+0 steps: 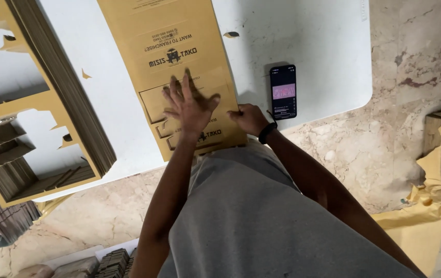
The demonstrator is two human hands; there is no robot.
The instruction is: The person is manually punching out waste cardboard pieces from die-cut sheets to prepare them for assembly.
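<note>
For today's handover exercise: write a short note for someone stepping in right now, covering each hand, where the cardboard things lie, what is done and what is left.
Left hand: open, fingers spread, pressing flat on the brown cardboard sheet.
Right hand: gripping the sheet's near right edge; a dark band sits on that wrist.
Sheet: lies flat on the white table, near end at the table edge by the person.
Stack of die-cut cardboard: on the table's left side.
Phone: screen lit, right of the sheet.
Done: sheet laid out. Left: it is not yet folded.
</note>
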